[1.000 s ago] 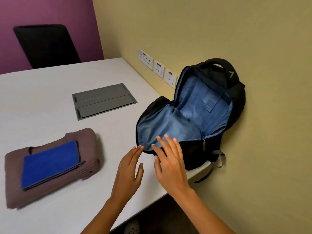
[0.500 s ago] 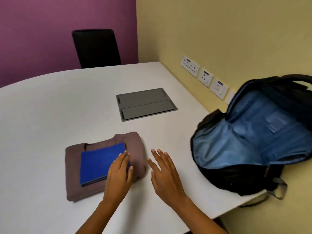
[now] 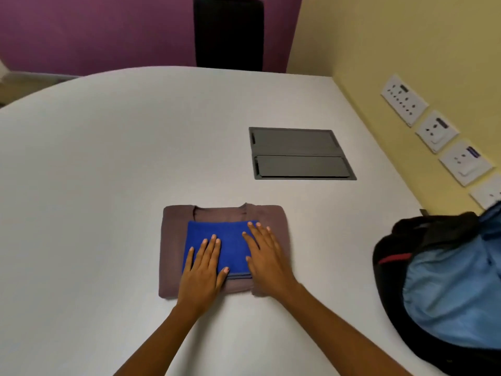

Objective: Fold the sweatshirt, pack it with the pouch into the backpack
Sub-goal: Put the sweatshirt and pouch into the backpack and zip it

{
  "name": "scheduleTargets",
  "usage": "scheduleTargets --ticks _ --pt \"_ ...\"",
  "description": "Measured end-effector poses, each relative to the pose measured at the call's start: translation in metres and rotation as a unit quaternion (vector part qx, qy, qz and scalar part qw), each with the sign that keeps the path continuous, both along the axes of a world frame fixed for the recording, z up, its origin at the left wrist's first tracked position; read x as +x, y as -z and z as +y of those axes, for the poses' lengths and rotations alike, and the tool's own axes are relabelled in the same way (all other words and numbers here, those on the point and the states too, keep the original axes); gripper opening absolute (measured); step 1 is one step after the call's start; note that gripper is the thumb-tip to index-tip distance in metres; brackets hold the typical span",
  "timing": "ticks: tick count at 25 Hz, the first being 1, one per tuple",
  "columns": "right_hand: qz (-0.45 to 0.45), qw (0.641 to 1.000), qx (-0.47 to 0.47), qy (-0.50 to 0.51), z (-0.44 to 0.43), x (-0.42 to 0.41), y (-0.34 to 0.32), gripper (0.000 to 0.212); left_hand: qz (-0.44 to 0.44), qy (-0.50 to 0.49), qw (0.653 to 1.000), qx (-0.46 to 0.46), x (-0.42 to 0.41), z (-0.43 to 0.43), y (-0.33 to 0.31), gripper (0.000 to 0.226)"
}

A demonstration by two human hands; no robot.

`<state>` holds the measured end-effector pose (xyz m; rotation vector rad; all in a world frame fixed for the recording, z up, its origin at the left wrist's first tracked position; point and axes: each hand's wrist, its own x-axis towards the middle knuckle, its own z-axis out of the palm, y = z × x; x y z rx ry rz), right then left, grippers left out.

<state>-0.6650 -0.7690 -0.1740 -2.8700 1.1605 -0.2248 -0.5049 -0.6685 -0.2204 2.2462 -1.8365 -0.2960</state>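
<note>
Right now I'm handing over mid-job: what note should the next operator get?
Left hand: open, flat on the pouch.
Right hand: open, flat across the pouch's right edge and the sweatshirt.
The sweatshirt lies folded on the table, pouch stacked on it.
The backpack sits open at the table's right edge.
Done: folding.
To do: put the stack into the backpack.

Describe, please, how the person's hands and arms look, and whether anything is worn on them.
The left hand and right hand are bare: no gloves, no visible rings. The nails are short and look unpainted. The left forearm and right forearm are uncovered to the picture's edge, with no sleeve, watch or bracelet in view.
</note>
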Motion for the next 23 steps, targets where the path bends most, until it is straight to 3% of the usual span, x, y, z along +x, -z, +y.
scheduleTargets --ticks 8,18,23 --pt "0.096 0.979 0.117 -0.137 -0.086 0.079 -0.008 0.094 -0.026 -0.068 0.997 -0.025 0.035 -0.013 0.008 0.064" --pt "0.228 0.951 0.183 -0.106 -0.138 0.145 0.007 0.138 -0.051 -0.092 0.994 -0.036 0.063 -0.041 0.017 0.065" --pt "0.197 0.966 0.149 -0.082 -0.124 0.151 -0.002 0.1 -0.057 -0.094 0.993 -0.036 0.062 -0.039 0.017 0.065"
